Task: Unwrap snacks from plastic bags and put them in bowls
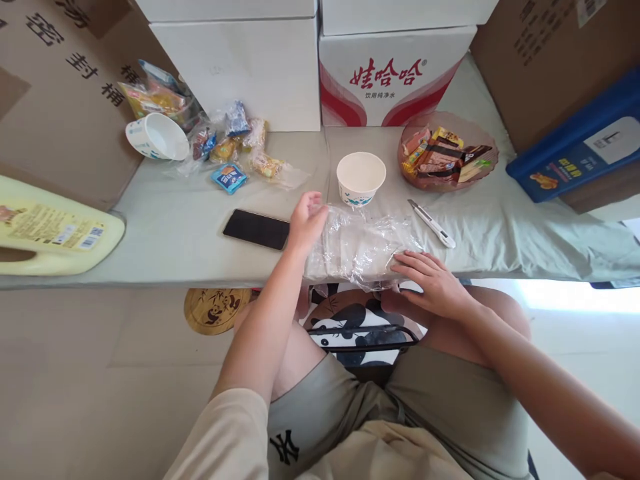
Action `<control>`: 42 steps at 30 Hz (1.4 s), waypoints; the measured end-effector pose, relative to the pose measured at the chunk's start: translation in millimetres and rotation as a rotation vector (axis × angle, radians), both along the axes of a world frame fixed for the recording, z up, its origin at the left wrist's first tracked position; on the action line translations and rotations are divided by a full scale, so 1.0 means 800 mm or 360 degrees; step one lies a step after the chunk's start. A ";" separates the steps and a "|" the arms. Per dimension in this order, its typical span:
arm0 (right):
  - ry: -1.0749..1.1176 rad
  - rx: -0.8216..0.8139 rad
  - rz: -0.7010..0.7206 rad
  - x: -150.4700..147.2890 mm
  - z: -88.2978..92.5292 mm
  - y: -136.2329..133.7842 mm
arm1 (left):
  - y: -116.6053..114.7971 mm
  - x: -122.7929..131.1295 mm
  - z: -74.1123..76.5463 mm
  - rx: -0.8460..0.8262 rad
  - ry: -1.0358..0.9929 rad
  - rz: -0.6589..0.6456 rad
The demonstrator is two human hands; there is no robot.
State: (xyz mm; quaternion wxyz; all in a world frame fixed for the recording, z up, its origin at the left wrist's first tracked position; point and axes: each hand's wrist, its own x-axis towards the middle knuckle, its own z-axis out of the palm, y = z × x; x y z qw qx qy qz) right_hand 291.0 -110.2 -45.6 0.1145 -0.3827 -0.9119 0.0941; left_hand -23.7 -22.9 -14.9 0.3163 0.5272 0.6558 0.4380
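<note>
A crumpled clear plastic bag (367, 250) lies spread near the table's front edge. My left hand (307, 223) rests on its side at the bag's upper left corner, fingers loosely curved and apart from the thumb. On the bag's lower right part lies my right hand (433, 280), its fingers stretched out and slightly spread. Just behind the bag stands a white paper bowl (361, 179) with a blue pattern at its base. To the right is a white utility knife (431, 223), blade end pointing away. A black smartphone (256, 229) lies flat left of my left hand.
A translucent bowl (407, 175) of packaged snacks stands back right. Back left are a tipped paper bowl (157, 137) and several wrapped snacks (229, 177). White cartons (235, 73) line the back. A yellow jug (55, 227) and a blue package (575, 140) flank the table.
</note>
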 end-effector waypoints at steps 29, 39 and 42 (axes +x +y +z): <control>0.1008 -0.0030 -0.0496 -0.011 0.006 0.013 | -0.089 -0.001 0.018 -0.0196 0.0554 -0.0959; 0.1423 -0.0252 -0.1151 -0.007 0.014 0.019 | -0.067 0.001 0.006 -0.0090 -0.0322 -0.0331; 0.1408 -0.0362 -0.1208 -0.010 0.018 0.021 | -0.061 0.006 0.002 -0.0111 -0.0377 -0.0147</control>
